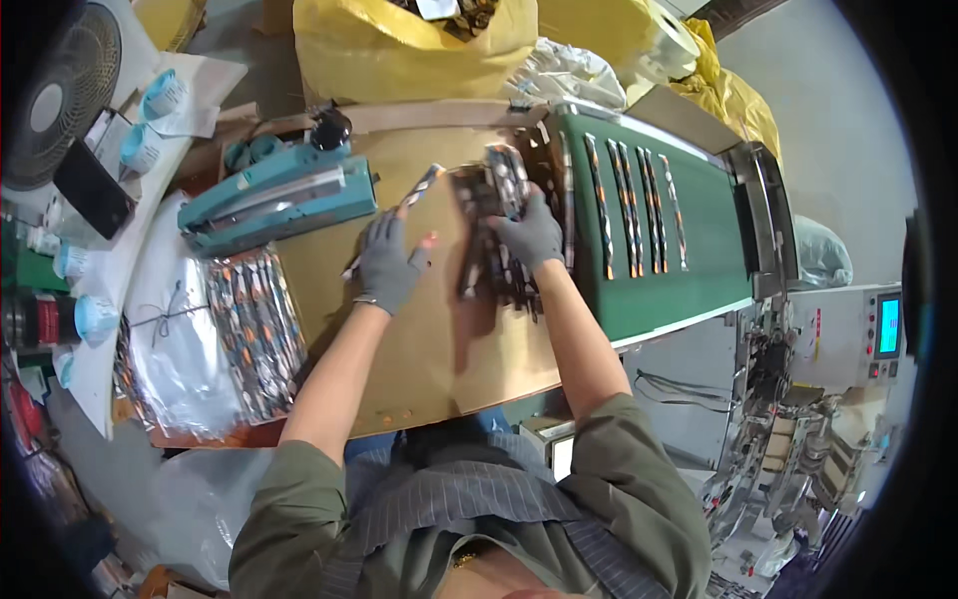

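A teal device [284, 200] sits at upper left. Near centre, the left hand [391, 262] covers a slim packet [426, 184], its grip unclear to me; the right hand [534, 232] is clamped around a blurred packet bunch [507, 175]. Upper right, more packets [601, 208] line a green belt [714, 235].

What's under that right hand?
Thin patterned packets, partly blurred, show above and below the right hand. Whatever lies directly beneath it is covered, so I can't tell.

The packet pile [484, 262] lies between the sealer [279, 203], left, and the conveyor belt [715, 222], right.
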{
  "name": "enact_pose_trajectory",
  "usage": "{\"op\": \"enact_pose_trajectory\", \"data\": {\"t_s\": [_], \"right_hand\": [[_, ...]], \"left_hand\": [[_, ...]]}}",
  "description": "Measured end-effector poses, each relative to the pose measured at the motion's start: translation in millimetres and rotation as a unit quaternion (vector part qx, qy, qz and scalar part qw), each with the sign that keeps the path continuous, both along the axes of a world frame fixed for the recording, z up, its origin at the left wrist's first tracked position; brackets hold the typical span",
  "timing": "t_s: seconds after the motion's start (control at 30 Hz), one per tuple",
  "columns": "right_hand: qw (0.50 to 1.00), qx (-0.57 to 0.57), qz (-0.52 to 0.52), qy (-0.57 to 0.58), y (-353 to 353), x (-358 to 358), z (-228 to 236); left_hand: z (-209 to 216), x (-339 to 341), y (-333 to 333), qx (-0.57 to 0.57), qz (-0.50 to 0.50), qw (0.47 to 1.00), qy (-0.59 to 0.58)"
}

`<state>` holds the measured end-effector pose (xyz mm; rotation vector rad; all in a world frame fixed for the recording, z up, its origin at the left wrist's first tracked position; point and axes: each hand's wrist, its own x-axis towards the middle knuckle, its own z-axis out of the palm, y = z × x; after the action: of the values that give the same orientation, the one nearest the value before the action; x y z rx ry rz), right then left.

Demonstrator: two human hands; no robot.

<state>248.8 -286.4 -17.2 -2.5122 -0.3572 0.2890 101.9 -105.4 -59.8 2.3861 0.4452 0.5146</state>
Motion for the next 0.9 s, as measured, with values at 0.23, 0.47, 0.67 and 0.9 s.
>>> {"op": "enact_pose_trajectory", "data": {"t_s": [0.23, 0.47, 0.67, 0.9], "right_hand": [[0.956, 0.101, -0.020, -0.274, -63, 29, 78], [0.978, -0.098, 0.060, -0.175, -107, 40, 62], [0.990, -0.112, -0.004, -0.083, -16, -8, 7], [0.932, 0.295, 0.128, 0.170, 46, -91, -27]], "left_hand": [[-12, -20, -44, -0.021, 0.087, 0.995, -0.037], [-6, -10, -62, -0.041, 0.157, 0.986, 0.044], [13, -15, -66, -0.139, 0.162, 0.976, 0.052], [17, -33, -36, -0.715, 0.047, 0.694, -0.073]]}}
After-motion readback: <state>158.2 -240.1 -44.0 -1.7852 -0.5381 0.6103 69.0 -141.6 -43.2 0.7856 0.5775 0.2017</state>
